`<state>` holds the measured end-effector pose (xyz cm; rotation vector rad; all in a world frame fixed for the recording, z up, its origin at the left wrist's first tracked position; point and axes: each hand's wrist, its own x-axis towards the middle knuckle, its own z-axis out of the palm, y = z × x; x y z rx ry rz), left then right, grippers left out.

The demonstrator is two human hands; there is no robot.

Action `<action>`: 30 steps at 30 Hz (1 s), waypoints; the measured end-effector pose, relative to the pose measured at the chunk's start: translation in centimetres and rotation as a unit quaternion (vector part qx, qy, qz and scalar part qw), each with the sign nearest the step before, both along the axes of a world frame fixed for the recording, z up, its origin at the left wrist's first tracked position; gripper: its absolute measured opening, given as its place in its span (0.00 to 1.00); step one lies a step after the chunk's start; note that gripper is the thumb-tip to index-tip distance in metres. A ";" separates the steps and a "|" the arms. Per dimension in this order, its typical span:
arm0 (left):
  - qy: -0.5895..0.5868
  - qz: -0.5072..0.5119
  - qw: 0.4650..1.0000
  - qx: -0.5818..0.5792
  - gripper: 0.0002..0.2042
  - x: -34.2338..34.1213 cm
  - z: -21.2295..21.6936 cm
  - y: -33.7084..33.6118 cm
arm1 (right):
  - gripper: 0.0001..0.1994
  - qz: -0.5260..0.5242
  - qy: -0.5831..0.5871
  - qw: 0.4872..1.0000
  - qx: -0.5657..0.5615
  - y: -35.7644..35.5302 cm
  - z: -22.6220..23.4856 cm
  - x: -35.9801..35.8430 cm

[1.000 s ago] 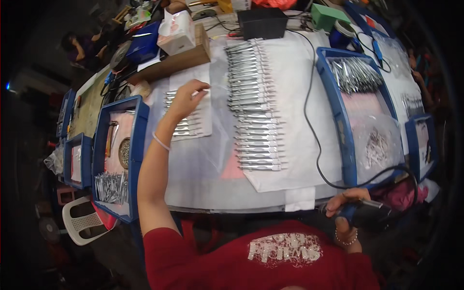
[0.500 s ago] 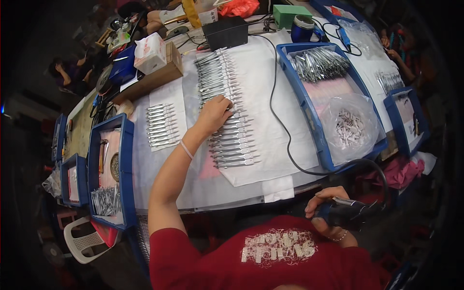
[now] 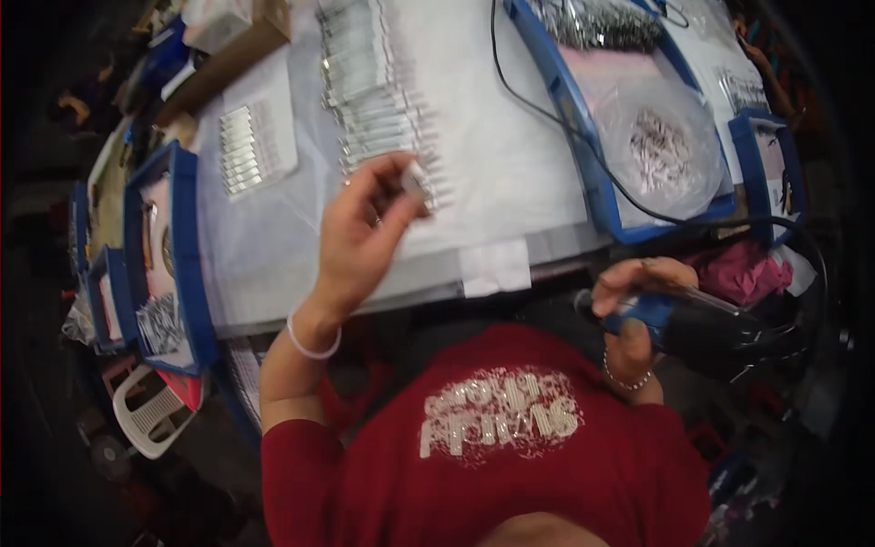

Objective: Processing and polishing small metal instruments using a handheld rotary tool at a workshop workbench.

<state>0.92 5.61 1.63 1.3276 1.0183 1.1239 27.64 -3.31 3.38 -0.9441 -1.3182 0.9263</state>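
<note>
My left hand (image 3: 360,232) is raised over the near edge of the table, thumb and fingers pinched on a small silvery metal piece (image 3: 415,180); motion blurs its exact kind. Just beyond lies a long column of slim silver metal pieces (image 3: 360,77), side by side on white cloth. A shorter group of similar pieces (image 3: 241,155) lies to their left. Off the table's front edge, my right hand (image 3: 633,301) is wrapped round a black and blue corded electric screwdriver (image 3: 702,328), its narrow end toward my left.
A blue tray (image 3: 570,118) at right holds metal pieces and a clear bag of small parts (image 3: 661,150). The black cord (image 3: 629,196) crosses that tray's near corner. Another blue tray (image 3: 187,264) stands at left, a cardboard box (image 3: 264,32) behind it. A white plastic chair (image 3: 150,415) stands lower left.
My left hand has come back from the column toward me, now with a metal piece in its fingers. My right hand has turned the screwdriver and raised it. The view has tilted nearer my body.
</note>
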 end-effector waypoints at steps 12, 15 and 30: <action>-0.193 -0.101 0.902 -0.373 0.18 5.5 -7.8 -12.7 | 0.22 0.113 -0.129 0.967 -0.189 -0.6 -5.2 -1.1; -0.247 -0.074 0.868 -0.424 0.23 6.1 -8.6 -13.0 | 0.21 0.126 -0.130 0.961 -0.211 -0.8 -5.7 -1.8; -0.419 -0.026 0.781 -0.463 0.22 6.9 -11.4 -13.5 | 0.25 0.211 -0.235 0.894 -0.317 0.4 -5.6 -2.9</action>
